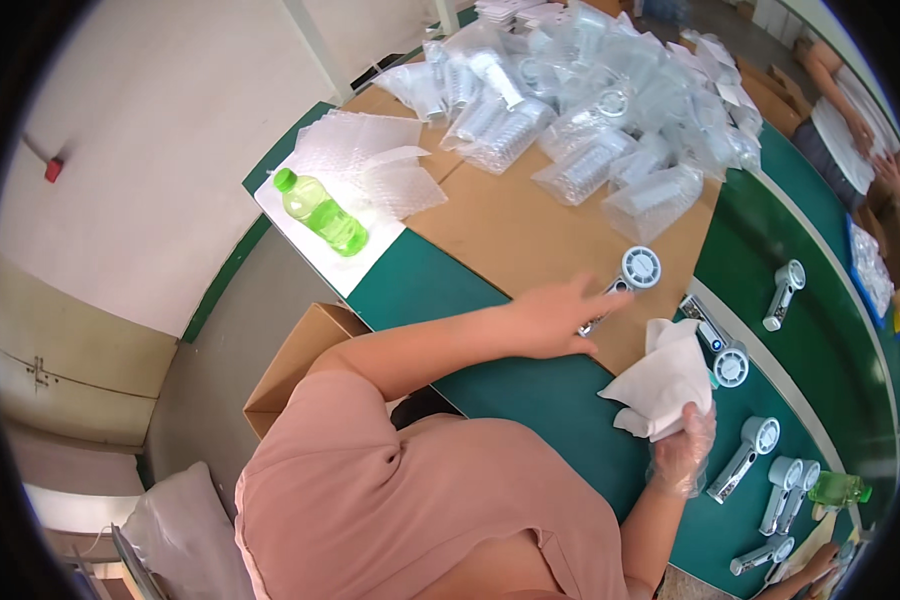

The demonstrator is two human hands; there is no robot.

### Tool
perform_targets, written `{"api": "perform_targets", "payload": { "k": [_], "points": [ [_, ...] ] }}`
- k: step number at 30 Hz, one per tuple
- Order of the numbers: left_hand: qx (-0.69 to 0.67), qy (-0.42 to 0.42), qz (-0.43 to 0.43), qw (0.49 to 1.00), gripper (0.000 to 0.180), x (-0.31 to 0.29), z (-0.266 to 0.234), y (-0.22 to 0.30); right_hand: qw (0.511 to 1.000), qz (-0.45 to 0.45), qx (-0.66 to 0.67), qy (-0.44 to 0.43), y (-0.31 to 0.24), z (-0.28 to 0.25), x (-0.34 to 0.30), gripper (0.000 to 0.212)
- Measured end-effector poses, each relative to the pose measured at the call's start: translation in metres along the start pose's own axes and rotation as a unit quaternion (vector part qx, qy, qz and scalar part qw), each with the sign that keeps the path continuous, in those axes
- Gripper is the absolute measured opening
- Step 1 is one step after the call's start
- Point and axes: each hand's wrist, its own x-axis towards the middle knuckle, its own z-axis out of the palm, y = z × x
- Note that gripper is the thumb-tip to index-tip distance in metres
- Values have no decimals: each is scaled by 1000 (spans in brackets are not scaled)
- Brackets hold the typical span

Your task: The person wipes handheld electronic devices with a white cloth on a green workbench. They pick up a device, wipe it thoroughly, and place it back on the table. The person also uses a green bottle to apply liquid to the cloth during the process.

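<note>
Clutching soft, crumpled white cloth (pixel 662 382)

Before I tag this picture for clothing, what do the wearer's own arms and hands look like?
The left arm has a short, dusty pink fabric sleeve; the right hand wears a thin, clear plastic glove; the blurred left hand shows none.

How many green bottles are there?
2: one bottle is on the white sheet at left; another bottle is beside some fans at lower right. More may be hidden.

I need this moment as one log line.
left hand: at fan | right hand: holds white cloth | bagged items: on cardboard
</note>
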Motion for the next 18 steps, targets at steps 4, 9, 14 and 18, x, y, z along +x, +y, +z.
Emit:
{"api": "perform_targets", "payload": {
  "k": [4, 9, 14, 18],
  "points": [
    [111, 202, -111, 967, 40, -35, -73, -50, 999, -46, -4, 7, -4, 0, -4, 66],
    [195, 592, -161, 765, 44, -123, -92, -107, 996, -72, 5, -47, -13, 7, -6, 62],
    [126, 653, -266, 698, 69, -156, -118, -175, 996, -76, -25, -27, -8, 13, 2, 64],
    [196, 535, -252, 782, 62, -141, -112, -145, 999, -30, -13, -10, 3, 35, 13, 69]
  ]
}}
